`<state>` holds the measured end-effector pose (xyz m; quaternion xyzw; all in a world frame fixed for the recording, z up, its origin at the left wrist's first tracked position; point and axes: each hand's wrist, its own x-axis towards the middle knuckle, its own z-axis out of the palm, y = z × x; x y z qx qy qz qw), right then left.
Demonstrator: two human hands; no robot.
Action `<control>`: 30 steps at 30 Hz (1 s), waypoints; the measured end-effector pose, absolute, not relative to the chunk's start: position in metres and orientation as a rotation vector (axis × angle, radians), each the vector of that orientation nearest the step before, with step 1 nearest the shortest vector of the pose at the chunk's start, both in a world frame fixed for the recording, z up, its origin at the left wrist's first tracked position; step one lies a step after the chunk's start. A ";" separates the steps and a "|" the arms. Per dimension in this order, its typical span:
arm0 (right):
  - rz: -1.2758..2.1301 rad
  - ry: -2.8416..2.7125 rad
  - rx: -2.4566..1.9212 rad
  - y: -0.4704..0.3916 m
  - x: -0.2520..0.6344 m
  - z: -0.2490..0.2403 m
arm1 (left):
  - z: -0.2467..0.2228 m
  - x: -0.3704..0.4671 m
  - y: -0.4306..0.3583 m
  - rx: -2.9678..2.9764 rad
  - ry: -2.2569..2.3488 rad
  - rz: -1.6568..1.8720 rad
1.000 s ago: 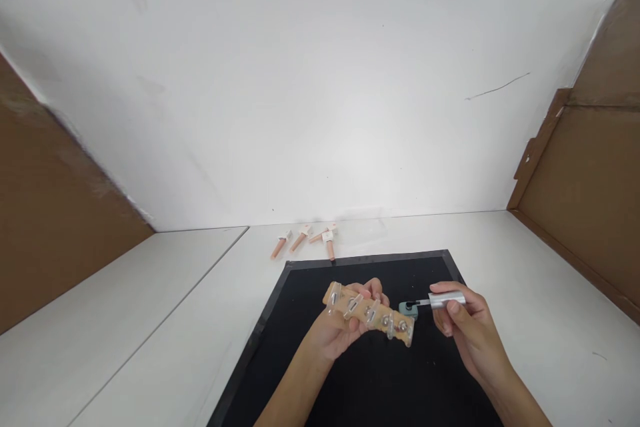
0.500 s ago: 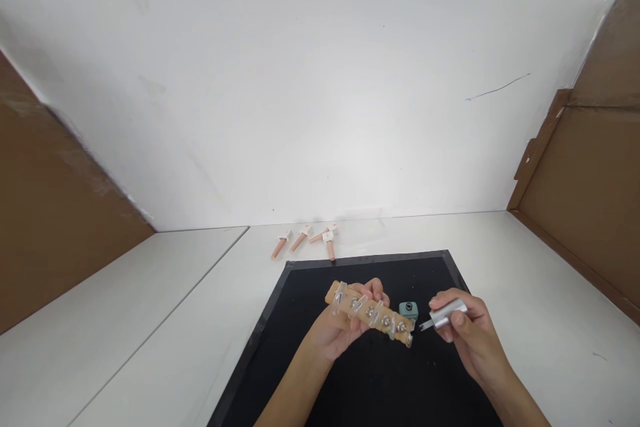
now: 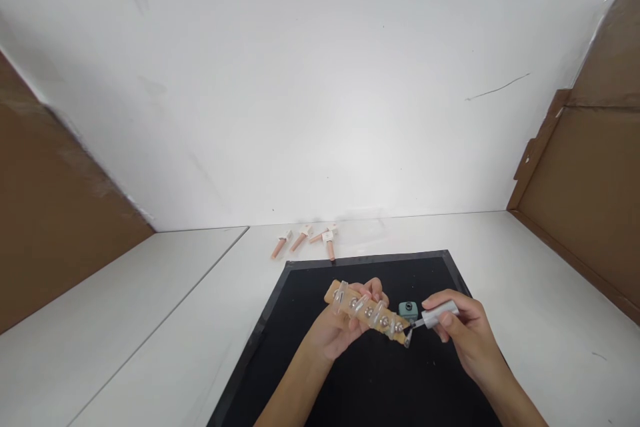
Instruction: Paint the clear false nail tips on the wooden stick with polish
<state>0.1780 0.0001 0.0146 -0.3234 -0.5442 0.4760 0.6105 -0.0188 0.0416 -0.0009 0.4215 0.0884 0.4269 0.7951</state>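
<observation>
My left hand (image 3: 334,337) is closed around a wooden strip (image 3: 361,305) that slopes down to the right. Along the strip sit round metal studs and several clear nail tips (image 3: 359,303). My right hand (image 3: 473,333) pinches the silver cap of a nail polish brush (image 3: 441,313). Its dark bristle end meets the nail tip at the strip's right end; whether it touches the tip's surface I cannot tell. Just behind that end stands a small green nail polish bottle (image 3: 408,309) with its neck uncapped.
A black mat (image 3: 370,383) with a dark grey border lies under both hands on the white table (image 3: 200,320). Beyond its far edge lie several small pieces with pink handles and white heads (image 3: 301,239). Brown cardboard panels (image 3: 590,227) stand at both sides, before a white wall.
My right hand has moved slightly left, bringing the brush from beside the strip to its right-end nail tip. The left hand and strip have barely shifted.
</observation>
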 end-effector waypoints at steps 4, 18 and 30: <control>1.099 -1.203 -0.766 0.001 0.178 0.013 | -0.002 -0.020 0.042 0.900 0.192 0.920; 1.091 -1.167 -0.755 -0.002 0.176 0.016 | 0.002 -0.021 0.042 0.888 0.189 0.944; 1.068 -1.306 -0.798 -0.002 0.178 0.016 | 0.003 -0.017 0.042 0.872 0.208 0.949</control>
